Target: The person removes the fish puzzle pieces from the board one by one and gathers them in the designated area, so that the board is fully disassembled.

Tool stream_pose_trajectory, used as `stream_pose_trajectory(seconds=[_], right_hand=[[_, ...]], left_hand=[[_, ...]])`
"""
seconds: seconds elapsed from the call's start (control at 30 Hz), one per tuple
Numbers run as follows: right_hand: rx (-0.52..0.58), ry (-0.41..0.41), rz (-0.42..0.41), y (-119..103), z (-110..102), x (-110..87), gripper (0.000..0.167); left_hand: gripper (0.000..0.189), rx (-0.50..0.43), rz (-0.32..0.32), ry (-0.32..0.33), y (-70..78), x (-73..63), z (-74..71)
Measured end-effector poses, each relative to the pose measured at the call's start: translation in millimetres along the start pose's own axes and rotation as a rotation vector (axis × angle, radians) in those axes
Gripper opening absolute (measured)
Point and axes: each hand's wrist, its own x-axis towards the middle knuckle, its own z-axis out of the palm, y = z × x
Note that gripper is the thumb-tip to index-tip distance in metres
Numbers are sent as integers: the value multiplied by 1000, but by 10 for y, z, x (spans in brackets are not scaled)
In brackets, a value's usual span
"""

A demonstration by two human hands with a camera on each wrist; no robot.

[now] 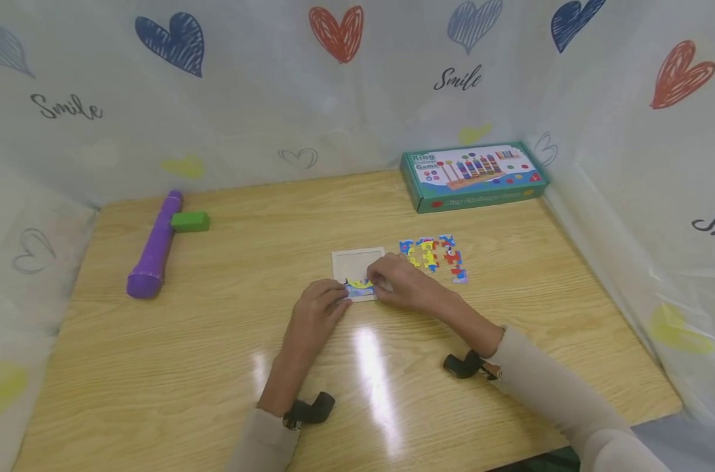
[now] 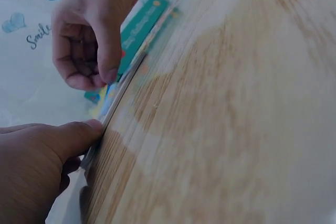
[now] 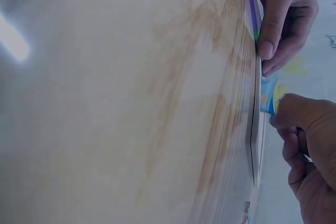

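A square wooden puzzle tray (image 1: pixel 357 252) lies on the table, with blue and yellow puzzle pieces (image 1: pixel 359 289) fitted along its near side. My left hand (image 1: pixel 317 309) grips the tray's near left corner, thumb along the edge and fingers over the pieces. Over the tray's right side, my right hand (image 1: pixel 401 282) pinches a puzzle piece (image 3: pixel 274 103) between thumb and curled fingers; those fingers hide most of it. In the left wrist view, the right hand (image 2: pixel 97 30) hovers just above the tray's edge. Loose puzzle pieces (image 1: pixel 428 254) lie right of the tray, partly joined.
A green Ring Challenge Game box (image 1: pixel 475 177) stands at the back right. Toward the left lies a purple toy hammer handle (image 1: pixel 157 246) with a green block (image 1: pixel 190 221) against it. White sheeting printed with hearts (image 1: pixel 336 33) surrounds the wooden table (image 1: pixel 216 367).
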Motion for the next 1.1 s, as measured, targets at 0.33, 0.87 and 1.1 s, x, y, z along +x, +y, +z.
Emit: stream_pose_trajectory(seconds=[0.33,0.87,1.1], right_hand=[[1,-8,111,14,-35,4,11],[6,-101,20,18,-44,52,29],[-12,-80,50,1,-82,82,30]], left_hand=[[13,3,-16,9,12,4,-6],[15,-14,-30,6,13,-3,-9],[15,-31,-26,12,0,-16,-18]])
